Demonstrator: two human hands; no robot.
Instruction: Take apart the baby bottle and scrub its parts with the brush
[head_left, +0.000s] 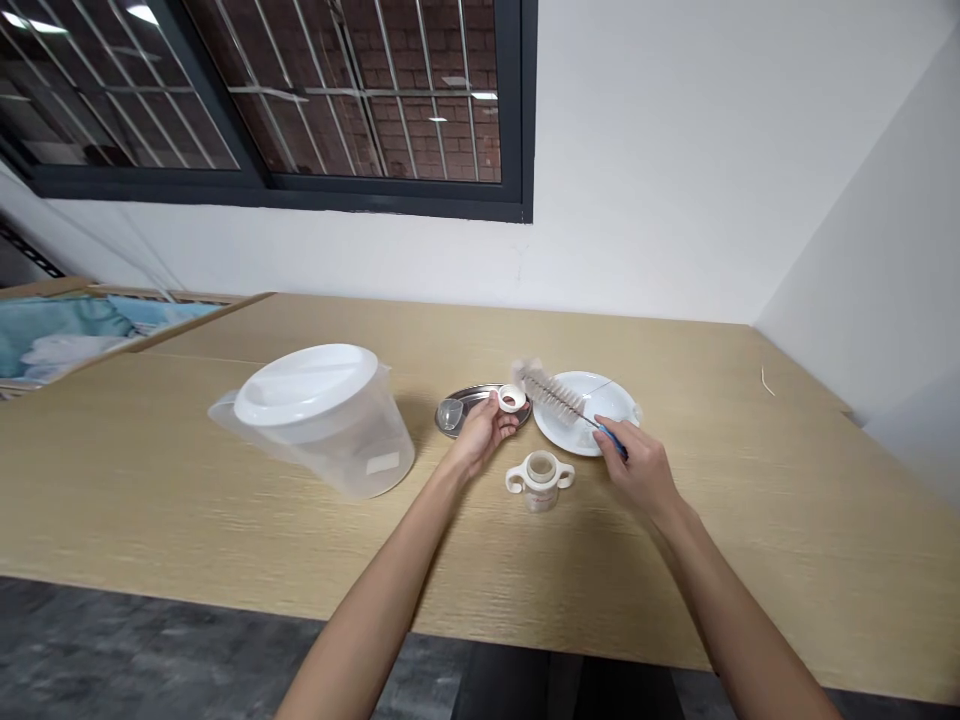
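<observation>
White wall point(660, 150), dark-framed window point(405, 90) with metal bars. Long light-brown wood table point(262, 540) against wall, grey floor point(187, 640) below. Big cloudy plastic jug point(345, 440), white lid, well left of round white plate point(616, 402). Shiny oval metal tray point(484, 388) just left of plate. Clear small bottle point(541, 485), two cream handles, upright on table, nearer person than plate. Fuzzy pale brush point(555, 392), blue handle, tilted over plate, right hand point(637, 465) closed on handle. Small white plastic ring point(514, 389) above tray, pinched by left hand point(486, 430).

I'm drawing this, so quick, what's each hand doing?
Left hand: closed on a white ring.
Right hand: closed on the blue handle of a bristle brush.
</observation>
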